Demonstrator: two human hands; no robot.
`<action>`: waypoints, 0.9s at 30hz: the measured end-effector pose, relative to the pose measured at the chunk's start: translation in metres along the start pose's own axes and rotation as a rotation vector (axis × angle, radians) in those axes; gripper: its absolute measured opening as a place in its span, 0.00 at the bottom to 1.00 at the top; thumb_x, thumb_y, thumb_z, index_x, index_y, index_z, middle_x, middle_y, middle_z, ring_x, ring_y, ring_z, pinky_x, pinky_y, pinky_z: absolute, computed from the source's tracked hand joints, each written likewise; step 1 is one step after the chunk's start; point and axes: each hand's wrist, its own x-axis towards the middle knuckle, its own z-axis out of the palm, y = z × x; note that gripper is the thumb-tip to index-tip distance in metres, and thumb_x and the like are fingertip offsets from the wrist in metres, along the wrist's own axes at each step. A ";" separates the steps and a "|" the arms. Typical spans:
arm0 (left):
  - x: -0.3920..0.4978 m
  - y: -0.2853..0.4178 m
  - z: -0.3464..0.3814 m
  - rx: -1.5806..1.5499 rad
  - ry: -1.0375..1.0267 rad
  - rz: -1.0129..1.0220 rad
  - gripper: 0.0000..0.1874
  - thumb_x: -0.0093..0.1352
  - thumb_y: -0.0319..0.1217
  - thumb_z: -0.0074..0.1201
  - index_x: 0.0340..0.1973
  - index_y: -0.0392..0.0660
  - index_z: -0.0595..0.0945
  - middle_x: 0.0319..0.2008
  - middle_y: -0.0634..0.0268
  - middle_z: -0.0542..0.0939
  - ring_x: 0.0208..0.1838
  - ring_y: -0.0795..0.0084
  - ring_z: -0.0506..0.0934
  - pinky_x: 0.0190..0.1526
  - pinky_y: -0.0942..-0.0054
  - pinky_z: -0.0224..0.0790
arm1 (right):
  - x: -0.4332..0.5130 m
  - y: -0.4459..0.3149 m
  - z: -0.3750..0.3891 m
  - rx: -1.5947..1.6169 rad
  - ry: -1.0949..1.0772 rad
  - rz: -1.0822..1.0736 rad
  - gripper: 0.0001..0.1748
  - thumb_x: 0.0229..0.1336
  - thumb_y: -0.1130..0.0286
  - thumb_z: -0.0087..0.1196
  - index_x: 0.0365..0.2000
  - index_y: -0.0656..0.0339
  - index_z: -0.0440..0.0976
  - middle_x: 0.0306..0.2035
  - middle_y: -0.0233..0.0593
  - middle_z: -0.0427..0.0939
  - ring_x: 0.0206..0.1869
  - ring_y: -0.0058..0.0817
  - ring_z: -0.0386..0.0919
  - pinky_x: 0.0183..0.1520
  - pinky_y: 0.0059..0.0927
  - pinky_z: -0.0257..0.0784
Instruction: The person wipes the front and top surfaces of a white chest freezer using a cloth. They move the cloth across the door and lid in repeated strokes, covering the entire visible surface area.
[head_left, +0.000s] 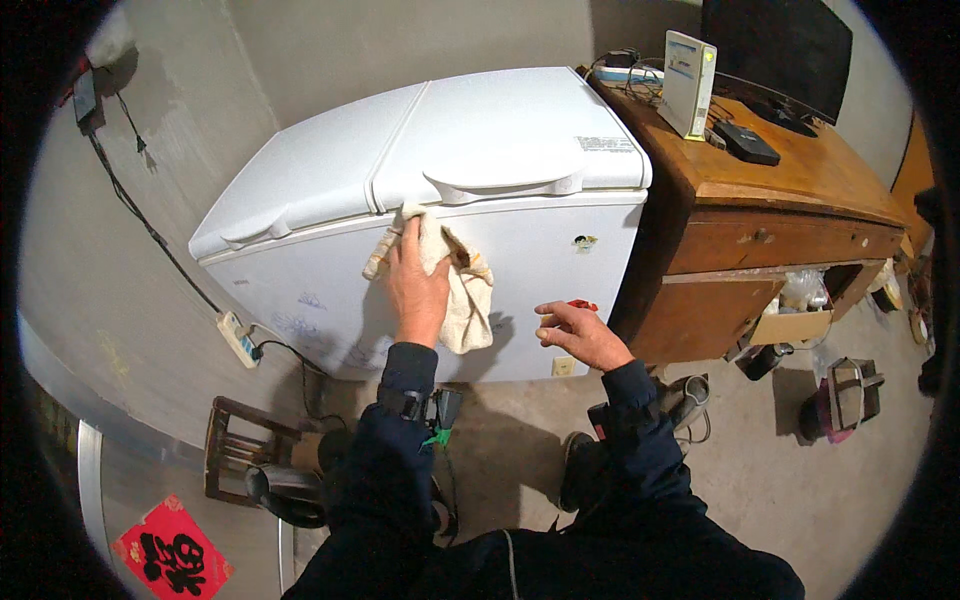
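A white chest freezer (525, 255) stands against the wall before me, both its lids down. My left hand (420, 289) grips a cream cloth (469, 311) and presses it to the freezer's front, just under the lid edge between the two lid handles. Most of the cloth hangs down to the right of that hand. The right lid handle (502, 184) juts out just above and to the right of the cloth. In front of the lower right of the freezer's front, my right hand (581, 336) is empty, its fingers apart. Behind it a small red thing (583, 304) partly shows.
At right, a wooden cabinet (750, 180) bears a white router (686, 86), a black box (746, 142) and a monitor (780, 52). A power strip (238, 339) with cords hangs at left. A wooden chair (225, 450) and a kettle (289, 491) stand lower left.
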 end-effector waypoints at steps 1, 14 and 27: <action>0.000 0.003 0.004 -0.024 -0.002 0.012 0.44 0.63 0.23 0.70 0.73 0.50 0.67 0.63 0.42 0.74 0.65 0.39 0.74 0.65 0.49 0.70 | 0.000 0.000 0.000 -0.015 -0.001 0.013 0.26 0.72 0.65 0.60 0.64 0.67 0.71 0.49 0.49 0.83 0.48 0.32 0.85 0.55 0.33 0.81; -0.013 0.003 0.021 -0.035 -0.077 -0.017 0.42 0.64 0.21 0.66 0.74 0.45 0.68 0.65 0.42 0.74 0.67 0.40 0.74 0.67 0.53 0.71 | -0.001 0.004 0.000 -0.066 -0.023 0.010 0.26 0.71 0.66 0.60 0.63 0.67 0.71 0.45 0.46 0.84 0.46 0.32 0.84 0.53 0.34 0.80; -0.015 0.003 0.046 -0.292 -0.025 -0.135 0.40 0.65 0.21 0.62 0.74 0.41 0.68 0.70 0.40 0.72 0.72 0.40 0.71 0.73 0.54 0.62 | 0.000 0.014 0.002 -0.117 -0.009 -0.103 0.22 0.68 0.62 0.63 0.54 0.68 0.77 0.36 0.46 0.85 0.38 0.32 0.84 0.45 0.35 0.78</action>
